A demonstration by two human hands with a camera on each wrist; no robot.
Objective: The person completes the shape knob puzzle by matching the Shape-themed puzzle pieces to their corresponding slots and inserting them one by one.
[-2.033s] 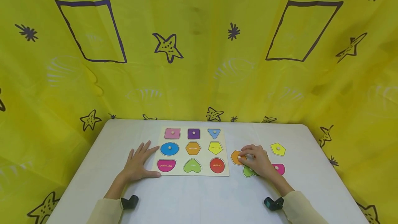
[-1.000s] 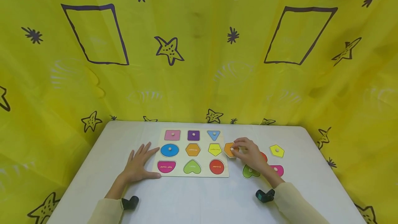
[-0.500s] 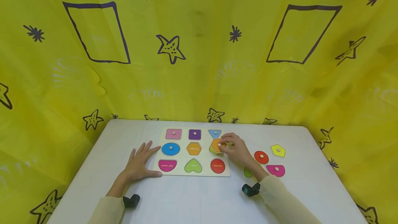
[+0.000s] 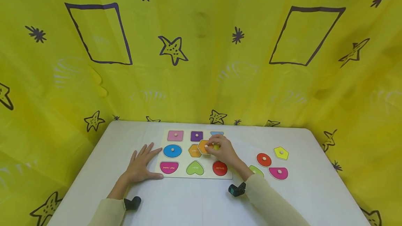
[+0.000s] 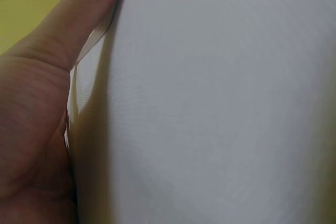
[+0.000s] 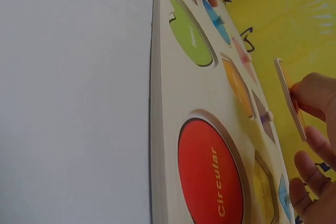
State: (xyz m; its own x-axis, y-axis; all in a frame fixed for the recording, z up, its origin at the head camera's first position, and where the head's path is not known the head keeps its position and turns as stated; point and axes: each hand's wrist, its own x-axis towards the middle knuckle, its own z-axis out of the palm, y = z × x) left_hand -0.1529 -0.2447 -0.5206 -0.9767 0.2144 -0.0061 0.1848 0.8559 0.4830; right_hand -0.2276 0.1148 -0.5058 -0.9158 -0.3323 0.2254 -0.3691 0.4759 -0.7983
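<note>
My right hand [image 4: 223, 150] pinches the knob of an orange hexagon puzzle piece [image 4: 204, 147] above the wooden shape board [image 4: 229, 173]. In the right wrist view the hexagon piece [image 6: 288, 98] is clear of the board, over its far side. The printed orange hexagon recess [image 4: 194, 151] lies just left of the piece, partly covered by it. With fingers spread, my left hand [image 4: 140, 165] rests at the board's left edge, thumb near the lower corner. Pink rectangle, purple square, blue triangle and blue oval pieces sit in the board. Half-round, heart and circle recesses show bare.
Loose on the white table [image 4: 194, 201] to the right lie a red circle piece [image 4: 263, 160], a yellow pentagon piece [image 4: 281, 153], a magenta half-round piece [image 4: 278, 173] and a green heart piece [image 4: 256, 171], partly behind my right forearm. A yellow patterned curtain [image 4: 201, 79] surrounds the table.
My right hand has lifted the orange hexagon piece off the table and carried it left, across the pentagon recess to beside the hexagon recess. My left hand has stayed put.
</note>
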